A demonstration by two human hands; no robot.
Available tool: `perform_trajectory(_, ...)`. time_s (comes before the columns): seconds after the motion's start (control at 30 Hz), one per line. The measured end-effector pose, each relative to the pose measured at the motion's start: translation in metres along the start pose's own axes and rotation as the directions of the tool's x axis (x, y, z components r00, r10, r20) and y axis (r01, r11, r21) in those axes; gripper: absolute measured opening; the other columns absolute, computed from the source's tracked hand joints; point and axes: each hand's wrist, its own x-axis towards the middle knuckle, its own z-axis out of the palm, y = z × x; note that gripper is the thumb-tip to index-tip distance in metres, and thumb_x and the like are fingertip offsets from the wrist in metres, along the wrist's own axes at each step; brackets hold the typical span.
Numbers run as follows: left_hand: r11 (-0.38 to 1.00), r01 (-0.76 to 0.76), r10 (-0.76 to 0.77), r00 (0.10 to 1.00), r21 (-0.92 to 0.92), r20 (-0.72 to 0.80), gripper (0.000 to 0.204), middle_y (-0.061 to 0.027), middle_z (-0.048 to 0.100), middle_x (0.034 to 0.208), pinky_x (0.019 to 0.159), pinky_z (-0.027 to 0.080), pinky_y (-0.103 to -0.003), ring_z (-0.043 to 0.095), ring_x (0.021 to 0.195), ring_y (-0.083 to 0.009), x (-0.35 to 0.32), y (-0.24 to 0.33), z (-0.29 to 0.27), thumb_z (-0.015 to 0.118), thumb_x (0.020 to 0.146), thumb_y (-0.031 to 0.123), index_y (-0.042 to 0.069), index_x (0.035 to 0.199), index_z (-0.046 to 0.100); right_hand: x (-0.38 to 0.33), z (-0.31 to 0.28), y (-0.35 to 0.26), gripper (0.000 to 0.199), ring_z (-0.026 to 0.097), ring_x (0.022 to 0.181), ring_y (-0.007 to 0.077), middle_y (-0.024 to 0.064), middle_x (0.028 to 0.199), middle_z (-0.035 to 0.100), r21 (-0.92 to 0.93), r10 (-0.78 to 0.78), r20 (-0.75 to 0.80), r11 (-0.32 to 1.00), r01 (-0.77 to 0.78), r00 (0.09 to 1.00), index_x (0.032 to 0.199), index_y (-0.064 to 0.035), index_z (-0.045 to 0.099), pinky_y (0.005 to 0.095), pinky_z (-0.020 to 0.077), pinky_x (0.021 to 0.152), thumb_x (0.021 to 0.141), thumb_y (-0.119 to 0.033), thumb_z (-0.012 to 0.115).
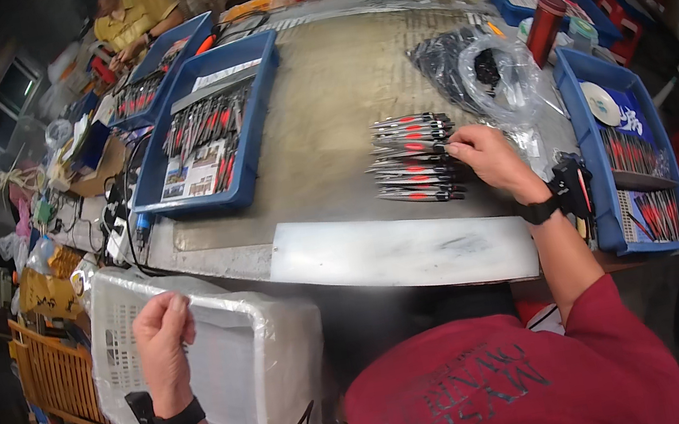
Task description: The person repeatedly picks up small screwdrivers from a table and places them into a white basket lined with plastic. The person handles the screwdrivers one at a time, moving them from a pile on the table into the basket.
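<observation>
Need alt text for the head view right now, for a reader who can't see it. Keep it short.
Seen from above, a person in a red shirt rests the right hand on a stack of black-and-red pens on a worn grey table, while the left hand, loosely closed, hovers over a plastic-wrapped white crate. Blue trays of similar pens flank the table.
</observation>
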Motion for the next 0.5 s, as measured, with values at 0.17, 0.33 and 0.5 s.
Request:
perform_trajectory(0.17, 1.0, 0.009, -0.008, 0.988, -0.009, 0.153, 0.02, -0.0033, 0.056, 0.068, 0.048, 0.039, -0.019, 0.048, 0.054, -0.0064, -0.005, 0.007, 0.041, 0.055, 0.081, 0.012, -0.005, 0.093, 0.058, -0.011, 0.034, -0.066, 0.014, 0.043, 0.061, 0.006, -0.0011, 0.066, 0.051, 0.451, -0.08, -0.062, 0.887, 0.1, 0.995, 0.082, 0.0028, 0.056, 0.022, 0.0364, 0.053, 0.081, -0.011, 0.054)
perform_trajectory(0.33, 0.966, 0.173, -0.114, 0.952, -0.193, 0.284, 0.022, -0.0086, 0.06, 0.08, 0.053, 0.045, -0.02, 0.055, 0.062, -0.009, -0.008, 0.006, 0.081, 0.055, 0.083, 0.015, -0.004, 0.096, 0.057, -0.038, 0.088, -0.133, 0.014, 0.044, 0.064, 0.0058, -0.0006, 0.069, 0.051, 0.53, -0.192, 0.04, 0.836, 0.142, 0.981, 0.084, 0.003, 0.057, 0.0197, 0.0372, 0.058, 0.082, -0.011, 0.056)
perform_trajectory(0.5, 0.903, 0.216, -0.128, 0.961, -0.372, 0.247, 0.017, -0.003, 0.058, 0.071, 0.05, 0.043, -0.018, 0.054, 0.059, -0.0078, -0.007, -0.001, 0.08, 0.055, 0.083, 0.017, 0.001, 0.085, 0.058, -0.046, 0.119, -0.162, 0.016, 0.047, 0.066, 0.0098, 0.0028, 0.072, 0.054, 0.557, -0.294, 0.105, 0.809, 0.189, 0.95, 0.083, 0.0039, 0.057, 0.0223, 0.0383, 0.06, 0.082, -0.012, 0.056)
